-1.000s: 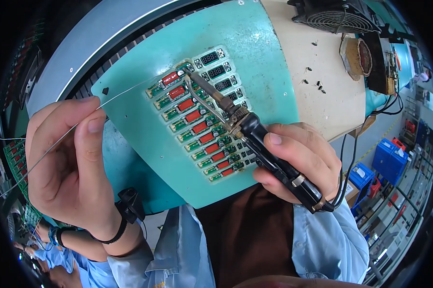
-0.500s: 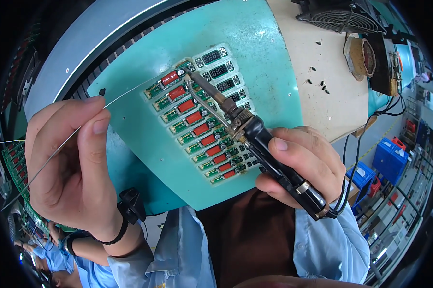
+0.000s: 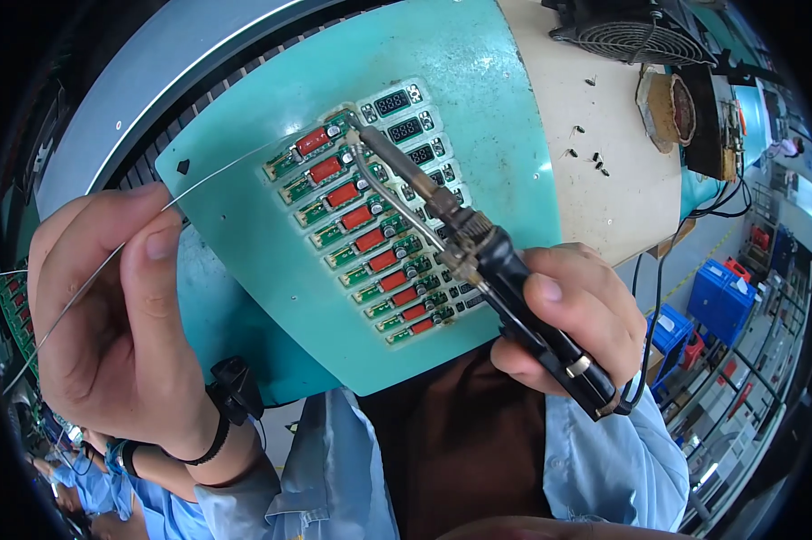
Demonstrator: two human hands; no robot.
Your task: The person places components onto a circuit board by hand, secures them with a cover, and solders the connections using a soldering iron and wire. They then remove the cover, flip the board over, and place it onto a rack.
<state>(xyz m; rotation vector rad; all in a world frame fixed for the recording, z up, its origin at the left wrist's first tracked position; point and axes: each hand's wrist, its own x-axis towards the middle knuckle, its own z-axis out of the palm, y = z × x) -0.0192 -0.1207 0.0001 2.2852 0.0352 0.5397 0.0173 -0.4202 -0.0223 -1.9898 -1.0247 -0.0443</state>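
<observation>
My left hand [image 3: 109, 315] pinches a thin solder wire [image 3: 215, 175] between thumb and forefinger. The wire stretches toward the topmost of several small green circuit boards [image 3: 281, 167], each with a red cylindrical component [image 3: 312, 141]. They sit in a row in a turquoise fixture plate [image 3: 271, 270], beside small dark display modules [image 3: 392, 103]. My right hand [image 3: 586, 315] is wrapped round the black handle of a soldering iron [image 3: 545, 328] with a thin bent metal tube alongside its shaft. The iron's tip points at the right end of the top board; exact contact is too small to tell.
A black fan [image 3: 644, 40] and a brown round-mouthed holder [image 3: 667, 110] stand at the far right. Small dark parts [image 3: 596, 164] lie scattered on the beige bench [image 3: 604, 207]. Another person's arm [image 3: 158, 470] shows at lower left. Blue bins [image 3: 725, 297] stand beyond the bench.
My left hand has shifted a little left with the wire. The iron's handle and my right hand sit slightly lower and further right; the tip stays by the top board.
</observation>
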